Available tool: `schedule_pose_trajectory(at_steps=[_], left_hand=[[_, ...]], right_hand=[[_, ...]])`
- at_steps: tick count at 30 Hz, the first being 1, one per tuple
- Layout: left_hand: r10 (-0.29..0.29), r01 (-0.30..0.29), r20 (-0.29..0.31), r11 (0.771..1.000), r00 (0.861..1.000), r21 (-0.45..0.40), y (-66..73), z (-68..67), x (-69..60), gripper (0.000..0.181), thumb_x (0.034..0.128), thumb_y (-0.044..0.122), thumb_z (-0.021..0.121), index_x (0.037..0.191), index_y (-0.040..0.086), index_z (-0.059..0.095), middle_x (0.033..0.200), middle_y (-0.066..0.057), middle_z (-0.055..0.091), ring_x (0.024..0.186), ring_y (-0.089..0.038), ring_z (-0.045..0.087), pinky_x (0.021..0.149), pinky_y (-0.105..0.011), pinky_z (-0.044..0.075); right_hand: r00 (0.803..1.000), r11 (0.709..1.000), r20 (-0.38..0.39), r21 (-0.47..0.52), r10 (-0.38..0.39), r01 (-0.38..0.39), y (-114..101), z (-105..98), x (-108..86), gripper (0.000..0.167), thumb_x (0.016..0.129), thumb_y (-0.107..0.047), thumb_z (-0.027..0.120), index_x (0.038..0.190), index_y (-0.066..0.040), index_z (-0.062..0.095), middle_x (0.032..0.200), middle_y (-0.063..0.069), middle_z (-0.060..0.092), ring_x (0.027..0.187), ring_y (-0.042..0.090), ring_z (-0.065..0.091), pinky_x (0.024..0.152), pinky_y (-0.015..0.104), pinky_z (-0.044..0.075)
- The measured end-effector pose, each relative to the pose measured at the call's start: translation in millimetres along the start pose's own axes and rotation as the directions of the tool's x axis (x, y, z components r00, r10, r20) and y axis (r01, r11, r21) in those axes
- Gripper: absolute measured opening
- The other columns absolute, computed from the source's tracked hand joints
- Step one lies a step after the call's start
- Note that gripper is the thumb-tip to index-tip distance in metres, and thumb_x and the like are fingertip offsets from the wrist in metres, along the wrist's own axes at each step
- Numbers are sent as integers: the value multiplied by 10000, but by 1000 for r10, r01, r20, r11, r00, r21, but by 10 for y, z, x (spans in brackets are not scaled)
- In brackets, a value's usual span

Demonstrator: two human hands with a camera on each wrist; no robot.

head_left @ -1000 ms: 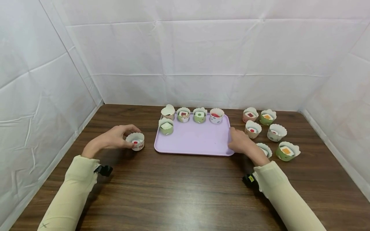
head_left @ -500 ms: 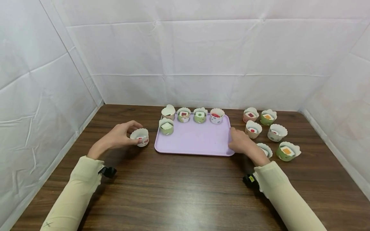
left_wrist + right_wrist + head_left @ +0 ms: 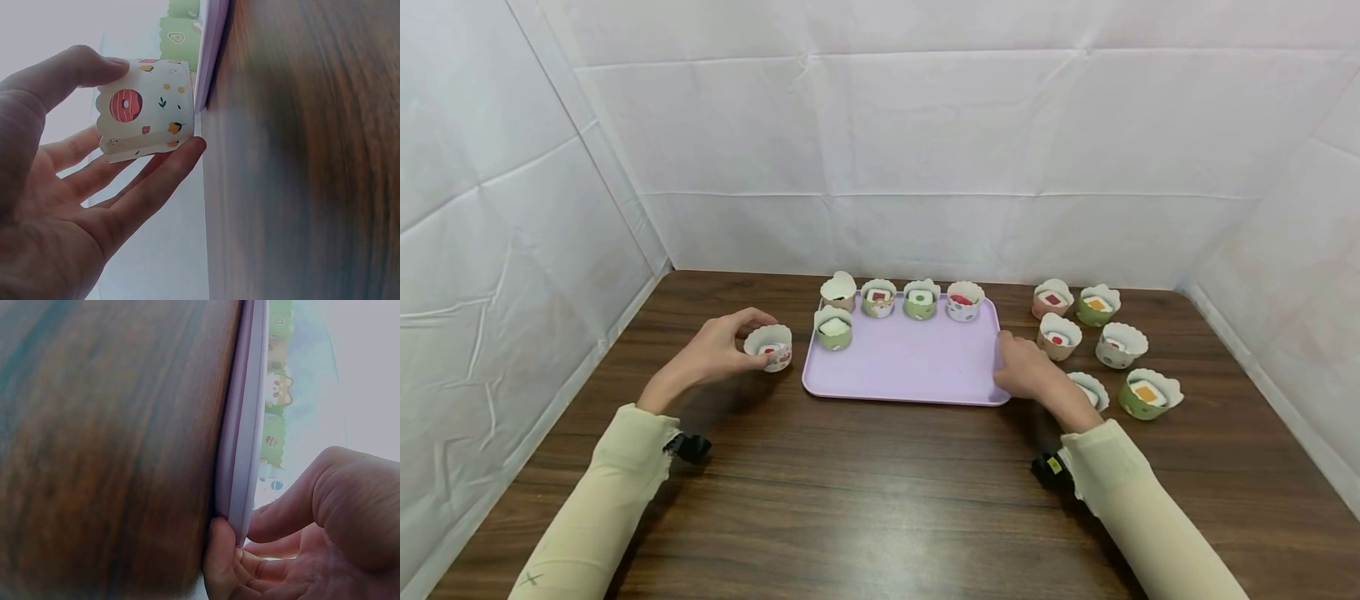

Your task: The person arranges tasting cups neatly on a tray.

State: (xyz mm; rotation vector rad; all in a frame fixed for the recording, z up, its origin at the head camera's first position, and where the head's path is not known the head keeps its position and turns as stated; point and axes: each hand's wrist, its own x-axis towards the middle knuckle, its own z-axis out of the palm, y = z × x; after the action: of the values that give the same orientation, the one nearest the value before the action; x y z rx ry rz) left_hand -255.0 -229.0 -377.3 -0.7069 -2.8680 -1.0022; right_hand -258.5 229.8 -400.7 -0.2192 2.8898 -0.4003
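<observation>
My left hand [image 3: 718, 346] holds a white baking cup [image 3: 769, 348] by its sides, just left of the tray. In the left wrist view the baking cup [image 3: 147, 109] shows a pink donut print, with the thumb on one side and fingers on the other. A red and white piece lies inside it. My right hand [image 3: 1026, 367] pinches the right edge of the lilac tray [image 3: 902, 367]. In the right wrist view, the thumb lies over the tray's rim [image 3: 240, 444] and a finger is under it. Several filled baking cups stand along the tray's back and left edges, including a green one [image 3: 833, 329].
To the right of the tray, several more filled baking cups stand on the brown wooden table [image 3: 865, 500], among them a green one [image 3: 1150, 393] and a white one [image 3: 1120, 345]. White sheeting [image 3: 925, 150] encloses the back and sides.
My left hand has moved right and slightly away from me with the baking cup, bringing it closer to the tray. The right hand and tray have stayed in place.
</observation>
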Motion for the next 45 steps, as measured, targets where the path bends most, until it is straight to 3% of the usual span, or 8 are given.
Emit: schedule_pose_trajectory(at_steps=[8,13,23,30,39,45], left_hand=[[2,-2,-24,1000,1000,-5,59,52,42,470,889,206,790,1312,68,639,1173,-155,721,1077,-323,685,875,-461,564],[0,-1,-50,1000,999,-21,115,93,113,468,881,212,802,1305,93,644,1163,-121,717,1044,-294,684,842,-391,562],[-30,23,-111,997,993,-70,286,125,265,464,890,215,774,1319,109,632,1246,-105,705,1085,-292,678,862,-393,565],[-50,36,-117,992,992,-119,411,201,402,481,886,240,780,1327,120,632,1231,-98,697,1046,-267,652,796,-324,553],[-37,21,-119,991,992,-135,612,345,633,527,893,253,781,1369,109,607,1334,-106,666,1093,-285,668,856,-382,582],[-34,15,-126,989,992,-147,726,450,775,533,883,283,788,1361,119,617,1344,-91,671,1095,-294,661,874,-392,583]], right_hand=[[1000,1000,8,-3,-3,3,0,3,-2,561,852,-50,575,1337,181,410,1183,330,600,936,356,584,757,436,553],[1000,1000,8,-3,2,-2,0,4,13,580,851,-52,572,1355,180,403,1206,333,598,954,355,584,781,442,557],[1000,1000,-2,-5,-13,13,16,-2,16,552,857,-56,574,1331,180,418,1172,324,604,929,357,587,742,427,555],[1000,1000,-4,-1,-13,13,14,10,9,534,849,-53,564,1315,171,427,1184,329,599,953,362,580,784,460,551],[1000,1000,-10,-3,-13,13,34,11,2,508,851,-50,557,1298,158,437,1169,315,604,951,355,582,784,457,552],[1000,1000,-2,3,-13,13,29,11,9,593,857,-58,557,1375,179,393,1251,344,584,993,363,577,828,472,554]])
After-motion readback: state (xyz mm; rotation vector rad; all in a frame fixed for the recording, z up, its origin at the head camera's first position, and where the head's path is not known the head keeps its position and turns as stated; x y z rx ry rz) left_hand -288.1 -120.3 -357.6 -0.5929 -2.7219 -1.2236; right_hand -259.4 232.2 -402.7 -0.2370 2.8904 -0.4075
